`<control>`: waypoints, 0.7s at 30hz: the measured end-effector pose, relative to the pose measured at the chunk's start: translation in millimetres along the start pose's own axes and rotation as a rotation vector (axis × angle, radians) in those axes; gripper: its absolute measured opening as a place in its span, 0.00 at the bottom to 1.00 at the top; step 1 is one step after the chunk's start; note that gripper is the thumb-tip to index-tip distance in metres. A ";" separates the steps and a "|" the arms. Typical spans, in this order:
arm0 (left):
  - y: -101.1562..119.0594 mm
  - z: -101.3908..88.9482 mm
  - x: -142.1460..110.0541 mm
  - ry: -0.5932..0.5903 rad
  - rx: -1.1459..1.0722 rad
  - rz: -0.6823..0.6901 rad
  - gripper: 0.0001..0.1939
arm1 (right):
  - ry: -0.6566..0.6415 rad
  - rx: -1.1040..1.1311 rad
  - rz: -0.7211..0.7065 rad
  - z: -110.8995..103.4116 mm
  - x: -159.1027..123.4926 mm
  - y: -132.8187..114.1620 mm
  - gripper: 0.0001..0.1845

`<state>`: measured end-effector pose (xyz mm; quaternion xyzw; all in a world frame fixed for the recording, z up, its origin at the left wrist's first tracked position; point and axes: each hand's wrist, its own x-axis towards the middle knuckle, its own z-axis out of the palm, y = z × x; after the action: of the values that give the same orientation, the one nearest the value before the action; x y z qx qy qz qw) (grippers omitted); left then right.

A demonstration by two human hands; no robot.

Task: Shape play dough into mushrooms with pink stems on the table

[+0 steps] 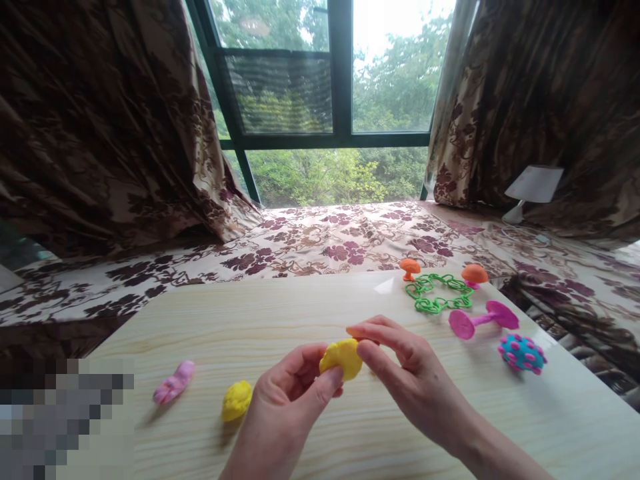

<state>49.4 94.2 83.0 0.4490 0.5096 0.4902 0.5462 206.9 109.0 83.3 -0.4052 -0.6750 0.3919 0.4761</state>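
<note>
A flattened piece of yellow modelling clay (341,359) is held up above the table between the thumb and fingers of my left hand (295,393). My right hand (410,373) pinches at the right edge of the same piece, its thumb against the clay and its fingers bent over behind. To the left of my left hand lies a yellow lump of clay (237,401), partly hidden by that hand. Farther left is a pink, twisted piece of clay (173,383).
On the table (240,320), toward the right, lie a ring of green clay links (436,306), two orange mushroom-like shapes (410,267), a magenta dumbbell shape (483,321) and a blue ball with pink dots (523,353). Behind stand a lamp (534,185) and floral curtains (110,120).
</note>
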 end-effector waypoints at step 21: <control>0.2 1.4 -1.3 -0.046 -0.018 -0.027 0.10 | -0.001 -0.007 -0.028 4.4 -4.1 -1.2 0.09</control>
<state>50.8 93.0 83.4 0.4484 0.4985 0.4769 0.5683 203.3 104.2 82.0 -0.3971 -0.6822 0.3828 0.4799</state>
